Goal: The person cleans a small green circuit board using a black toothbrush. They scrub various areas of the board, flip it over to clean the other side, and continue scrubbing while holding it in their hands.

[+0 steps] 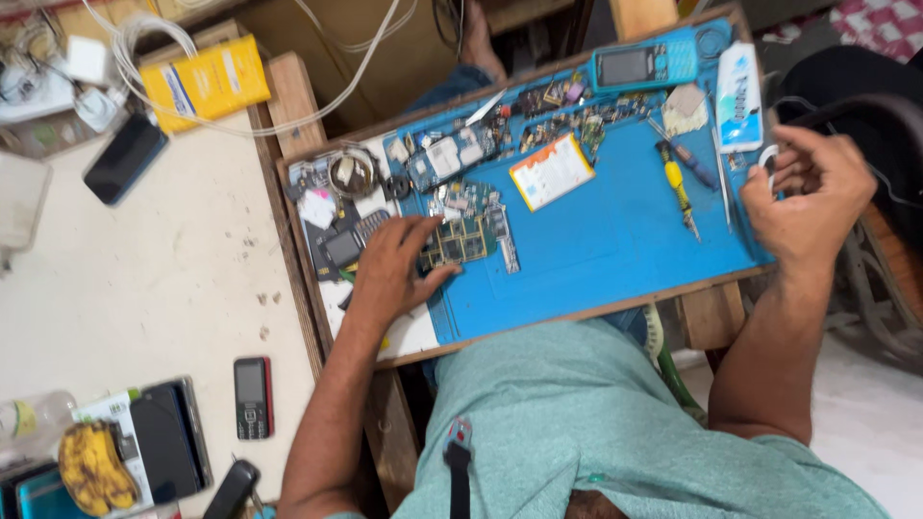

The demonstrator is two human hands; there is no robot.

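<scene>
The left hand (389, 269) lies palm down at the left end of the blue work mat (596, 240), its fingers (433, 279) spread and loose, the tips resting on a bare green circuit board (461, 240) that sits on the mat near its left edge; nothing is gripped. Just left of that hand lie a dark phone casing (338, 248) and small loose parts on a white patch of the tray. The right hand (803, 197) is at the mat's right edge, fingers curled closed around a small white item (769, 159) that is mostly hidden; its kind cannot be told. Between the hands, on the mat, lie a white-and-orange battery (551, 170), a yellow-handled screwdriver (679, 185) and thin tweezers (723, 187), all well apart from the left hand. At the mat's far edge sits a blue keypad phone (642, 63), with a white tube (738, 94) beside it. The mat lies in a wooden-rimmed tray (596, 312) across the person's lap. On the pale surface (144, 279) to the left lie a red-and-black keypad phone (253, 396), a dark smartphone (123, 159), a yellow box (204, 84) and bananas (94, 469).
</scene>
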